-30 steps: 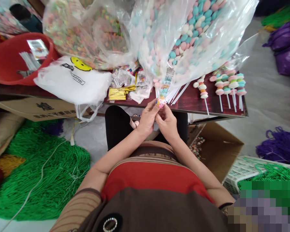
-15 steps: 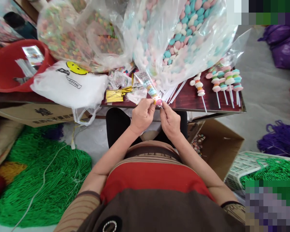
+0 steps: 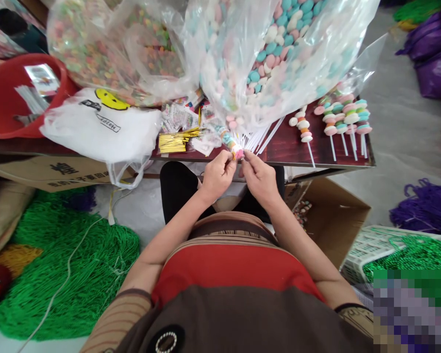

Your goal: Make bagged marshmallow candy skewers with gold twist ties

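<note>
Over the front edge of the dark red table [image 3: 282, 152], a wrapped candy skewer [image 3: 227, 139] slants between my hands, its pink and white end at my fingertips. My left hand [image 3: 218, 172] pinches that end from the left. From the right, my right hand [image 3: 258, 177] has its thumb and fingers pressed together at the same end; what exactly they grip is too small to make out. Just beyond lie white sticks [image 3: 255, 140], gold twist ties [image 3: 173, 142] and small printed packets [image 3: 180, 117].
Large clear bags of candy [image 3: 272, 63] line the back. A red basin [image 3: 22, 122] and a white plastic bag [image 3: 106, 127] stand left. Several candy skewers [image 3: 351, 115] lie right. Below are a cardboard box [image 3: 338, 211] and green strands [image 3: 77, 264].
My right hand's fingers have shifted slightly up around the skewer's lower end. The wrapped skewer sits a little lower, its clear top less visible. The view has shifted slightly.
</note>
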Tool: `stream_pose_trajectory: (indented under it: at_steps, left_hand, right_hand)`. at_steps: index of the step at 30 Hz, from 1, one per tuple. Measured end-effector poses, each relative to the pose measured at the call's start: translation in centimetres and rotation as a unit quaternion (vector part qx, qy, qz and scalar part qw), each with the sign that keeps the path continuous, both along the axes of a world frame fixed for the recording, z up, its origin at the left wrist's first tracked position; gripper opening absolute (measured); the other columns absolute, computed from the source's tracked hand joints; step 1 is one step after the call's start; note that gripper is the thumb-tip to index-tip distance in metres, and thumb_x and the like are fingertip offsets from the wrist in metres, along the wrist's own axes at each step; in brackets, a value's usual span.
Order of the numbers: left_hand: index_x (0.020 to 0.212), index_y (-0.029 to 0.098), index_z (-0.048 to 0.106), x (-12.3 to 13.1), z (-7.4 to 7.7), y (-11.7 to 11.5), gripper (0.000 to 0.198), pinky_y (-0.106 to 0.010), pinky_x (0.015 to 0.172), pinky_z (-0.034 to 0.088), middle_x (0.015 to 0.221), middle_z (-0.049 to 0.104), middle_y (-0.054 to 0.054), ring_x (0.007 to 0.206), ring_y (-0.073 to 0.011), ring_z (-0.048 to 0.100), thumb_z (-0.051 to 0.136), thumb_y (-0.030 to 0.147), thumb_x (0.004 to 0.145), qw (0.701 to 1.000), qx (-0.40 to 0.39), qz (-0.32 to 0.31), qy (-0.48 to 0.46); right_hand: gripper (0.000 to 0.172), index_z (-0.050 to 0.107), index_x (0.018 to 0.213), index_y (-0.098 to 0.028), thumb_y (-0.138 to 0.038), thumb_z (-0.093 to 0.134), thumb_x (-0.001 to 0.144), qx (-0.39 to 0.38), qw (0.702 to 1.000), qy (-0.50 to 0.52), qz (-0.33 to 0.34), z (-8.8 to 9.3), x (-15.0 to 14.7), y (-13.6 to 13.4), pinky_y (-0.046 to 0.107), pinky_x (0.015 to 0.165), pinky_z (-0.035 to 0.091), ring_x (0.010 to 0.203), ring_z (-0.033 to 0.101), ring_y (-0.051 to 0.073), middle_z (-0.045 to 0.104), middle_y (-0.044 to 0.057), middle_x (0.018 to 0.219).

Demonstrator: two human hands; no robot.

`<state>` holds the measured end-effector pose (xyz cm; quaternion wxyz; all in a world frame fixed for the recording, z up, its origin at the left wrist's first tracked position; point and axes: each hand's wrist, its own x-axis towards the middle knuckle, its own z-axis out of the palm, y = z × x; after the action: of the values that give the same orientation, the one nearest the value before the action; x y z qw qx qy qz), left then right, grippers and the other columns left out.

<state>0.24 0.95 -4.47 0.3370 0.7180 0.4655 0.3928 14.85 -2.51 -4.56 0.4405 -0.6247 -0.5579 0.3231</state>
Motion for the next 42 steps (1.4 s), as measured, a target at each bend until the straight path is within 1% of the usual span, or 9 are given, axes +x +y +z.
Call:
stream_pose_trajectory:
  at_steps: [5,11,16,23,28,32,34,38,42]
  left_hand:
    - [0.082,0.022,0.053,0.3,-0.5,-0.1,0.015,-0.023,0.065,0.044,0.073,0.059,0.003,0.064,-0.0103,0.054,0.054,0.032,0.094,0.995,-0.086,-0.003,-0.049]
    - [0.088,0.022,0.057,0.1,-1.4,-0.1,0.011,-0.022,0.057,0.047,0.076,0.063,0.003,0.059,-0.0099,0.055,0.056,0.032,0.092,0.973,-0.18,-0.016,-0.145]
    - [0.089,0.021,0.058,-0.4,-0.7,-0.1,0.013,-0.022,0.058,0.044,0.07,0.059,0.005,0.057,-0.009,0.054,0.055,0.034,0.092,0.982,-0.16,-0.005,-0.097]
    - [0.08,0.022,0.049,-0.6,-0.4,0.1,0.014,-0.023,0.058,0.038,0.062,0.052,0.005,0.057,-0.0102,0.051,0.05,0.027,0.093,0.996,-0.09,-0.012,-0.005]
    - [0.075,0.023,0.045,-0.6,-0.7,0.2,0.018,-0.026,0.058,0.036,0.061,0.053,0.004,0.055,-0.0119,0.051,0.05,0.019,0.091,0.999,-0.042,-0.02,0.028]
    - [0.074,0.023,0.046,-0.8,-0.9,0.4,0.018,-0.026,0.059,0.037,0.059,0.055,0.004,0.053,-0.0125,0.052,0.049,0.016,0.091,0.996,-0.059,-0.053,0.03]
    - [0.074,0.024,0.046,-0.9,-0.9,0.5,0.019,-0.026,0.06,0.039,0.058,0.055,0.004,0.053,-0.0125,0.054,0.049,0.016,0.091,0.994,-0.077,-0.068,0.023]
    - [0.076,0.023,0.051,-0.8,-0.8,0.4,0.016,-0.026,0.062,0.042,0.059,0.058,0.004,0.055,-0.0129,0.057,0.051,0.018,0.091,0.994,-0.086,-0.064,0.004]
    - [0.08,0.024,0.053,-0.8,-0.9,-0.1,0.015,-0.024,0.058,0.044,0.057,0.058,0.005,0.051,-0.0118,0.058,0.049,0.022,0.094,0.989,-0.144,-0.013,-0.042]
  right_hand:
    - [0.043,0.077,0.11,-0.019,-0.053,0.069,0.084,-0.134,0.949,0.279,0.068,0.9,1.5,0.7,0.028,0.063,0.058,0.07,0.07,0.016,0.077,0.005,0.087]
    - [0.041,0.079,0.102,-0.02,-0.049,0.084,0.074,-0.187,0.897,0.373,0.144,1.6,3.1,1.3,0.028,0.07,0.06,0.078,0.073,0.016,0.077,0.004,0.086]
    - [0.037,0.078,0.096,-0.02,-0.048,0.086,0.072,-0.171,0.913,0.334,0.157,2.0,2.8,1.5,0.028,0.072,0.058,0.079,0.071,0.015,0.077,0.004,0.089]
    - [0.037,0.069,0.082,-0.02,-0.053,0.082,0.073,-0.09,0.962,0.242,0.09,-0.1,0.8,2.6,0.027,0.063,0.051,0.062,0.058,0.011,0.065,-0.003,0.067]
    - [0.018,0.064,0.078,-0.02,-0.036,0.069,0.084,-0.019,0.999,0.032,0.04,-1.1,0.1,3.0,0.027,0.062,0.044,0.062,0.056,0.012,0.063,-0.002,0.068]
    - [0.01,0.062,0.074,-0.021,-0.025,0.063,0.083,0.014,0.995,-0.095,0.033,-1.5,0.0,3.4,0.028,0.065,0.045,0.065,0.059,0.014,0.066,0.0,0.07]
    - [0.004,0.065,0.081,-0.02,-0.023,0.063,0.083,0.027,0.993,-0.103,0.04,-1.5,0.0,3.5,0.029,0.068,0.048,0.068,0.061,0.015,0.069,0.002,0.077]
    - [0.021,0.073,0.102,-0.023,-0.018,0.058,0.087,0.074,0.992,-0.085,0.054,-1.2,-0.2,3.6,0.033,0.082,0.055,0.088,0.07,0.019,0.076,0.005,0.099]
    - [0.022,0.078,0.103,-0.023,-0.023,0.06,0.089,0.04,0.995,0.032,0.085,-0.8,-0.1,3.3,0.034,0.088,0.058,0.092,0.072,0.019,0.079,0.003,0.1]
